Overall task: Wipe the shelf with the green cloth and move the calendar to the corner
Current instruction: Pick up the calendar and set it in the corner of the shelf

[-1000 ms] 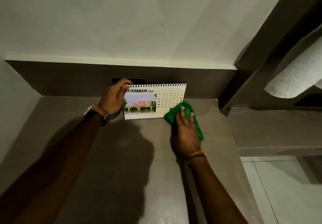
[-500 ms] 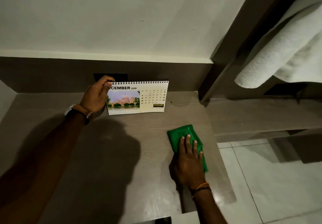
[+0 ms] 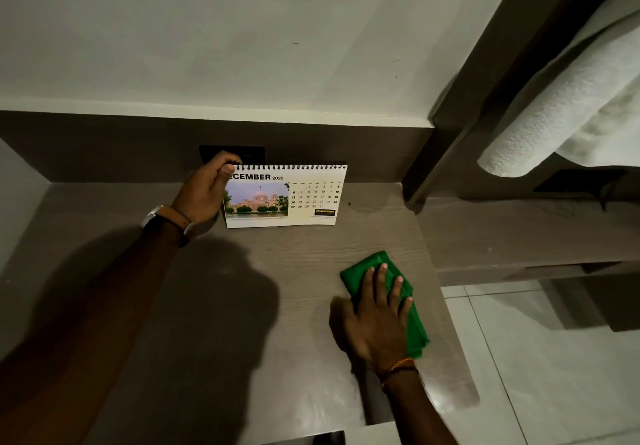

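Left forearm: enters from the lower left, mostly in shadow; a watch (image 3: 165,218) sits at the wrist.

Left hand (image 3: 204,190): closed around the upper left corner of the calendar (image 3: 286,195), thumb on the front. It hides the first letters of the month name, and part of a dark wall plate (image 3: 231,154) behind it.

Calendar: stands upright on the shelf (image 3: 214,306), near the back, spiral binding on top, printed face toward the camera. Long side runs left to right, along the back wall. Date digits are small; the logo at lower right is hard to read.

Green cloth (image 3: 412,320): folded, lying flat near the shelf's right edge, well apart from the calendar. Its long side runs front to back, slightly slanted. The middle is covered.

Right hand (image 3: 375,320): palm down on the cloth, fingers spread and extended, pressing rather than gripping. An orange thread circles the wrist.

White towel (image 3: 568,105): upper right, cut off by the frame.
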{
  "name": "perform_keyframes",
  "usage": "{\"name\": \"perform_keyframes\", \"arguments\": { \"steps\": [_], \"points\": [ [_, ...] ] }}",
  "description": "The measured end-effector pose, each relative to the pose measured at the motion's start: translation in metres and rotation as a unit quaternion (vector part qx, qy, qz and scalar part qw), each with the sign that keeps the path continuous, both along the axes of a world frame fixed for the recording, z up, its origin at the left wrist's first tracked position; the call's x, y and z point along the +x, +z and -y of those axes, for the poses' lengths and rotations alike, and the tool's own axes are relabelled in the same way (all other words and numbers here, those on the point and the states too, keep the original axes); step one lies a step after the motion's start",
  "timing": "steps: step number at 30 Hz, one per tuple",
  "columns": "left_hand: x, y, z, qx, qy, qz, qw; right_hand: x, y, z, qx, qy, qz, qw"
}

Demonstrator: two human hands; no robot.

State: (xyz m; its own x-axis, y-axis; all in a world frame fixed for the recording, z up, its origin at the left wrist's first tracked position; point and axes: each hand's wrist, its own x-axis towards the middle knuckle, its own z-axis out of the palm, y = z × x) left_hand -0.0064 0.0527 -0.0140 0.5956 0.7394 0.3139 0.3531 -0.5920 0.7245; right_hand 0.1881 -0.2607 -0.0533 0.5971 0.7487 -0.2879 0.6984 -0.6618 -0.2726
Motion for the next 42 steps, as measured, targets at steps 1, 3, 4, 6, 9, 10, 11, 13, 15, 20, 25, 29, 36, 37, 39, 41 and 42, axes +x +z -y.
{"name": "perform_keyframes", "arguments": {
  "steps": [1,3,4,6,9,10,11,13,15,20,25,29,36,37,39,41,42],
  "points": [
    [-0.001,0.0,0.0,-0.001,-0.005,0.002,1.0,0.0,0.002,-0.007,0.049,-0.019,0.006,0.999],
    [-0.002,0.0,0.002,0.0,-0.011,0.007,1.0,0.003,0.006,-0.03,0.162,-0.033,-0.015,0.986],
    [-0.002,0.0,0.003,-0.003,-0.01,0.008,1.0,0.005,0.009,-0.045,0.212,-0.031,-0.047,0.976],
    [-0.002,-0.001,0.005,-0.022,-0.005,0.013,1.0,0.009,0.016,-0.08,0.294,-0.038,-0.155,0.942],
    [-0.001,-0.004,0.011,-0.033,0.002,0.021,0.999,0.014,0.026,-0.127,0.35,-0.067,-0.307,0.883],
    [-0.002,-0.006,0.012,-0.031,0.007,0.021,0.999,0.016,0.027,-0.137,0.358,-0.079,-0.322,0.873],
    [-0.003,-0.008,0.013,-0.03,0.016,0.02,0.999,0.019,0.027,-0.145,0.365,-0.094,-0.33,0.866],
    [-0.005,-0.01,0.018,-0.035,0.024,0.029,0.999,0.028,0.028,-0.154,0.364,-0.128,-0.341,0.857],
    [-0.007,-0.015,0.022,-0.05,0.021,0.056,0.997,0.038,0.028,-0.16,0.34,-0.13,-0.344,0.866],
    [-0.012,-0.036,0.027,-0.112,0.078,0.114,0.984,0.045,0.029,-0.166,0.319,-0.122,-0.341,0.876],
    [-0.021,-0.066,0.038,-0.147,0.207,0.124,0.959,0.034,0.017,-0.168,0.336,-0.106,-0.321,0.879],
    [-0.044,-0.081,0.035,-0.166,0.218,0.063,0.96,0.025,0.009,-0.179,0.329,-0.049,-0.344,0.878],
    [-0.083,-0.074,0.019,-0.178,0.197,0.046,0.963,0.006,-0.004,-0.199,0.315,0.023,-0.304,0.899],
    [-0.087,-0.075,0.018,-0.178,0.194,0.048,0.964,0.003,-0.006,-0.199,0.322,0.02,-0.301,0.897],
    [-0.094,-0.077,0.019,-0.176,0.192,0.048,0.964,-0.003,-0.009,-0.201,0.335,0.016,-0.299,0.893],
    [-0.097,-0.079,0.021,-0.175,0.195,0.046,0.964,-0.006,-0.01,-0.203,0.347,0.012,-0.274,0.897],
    [-0.098,-0.079,0.021,-0.177,0.197,0.052,0.963,-0.007,-0.011,-0.204,0.354,0.008,-0.254,0.9]
  ]
}}
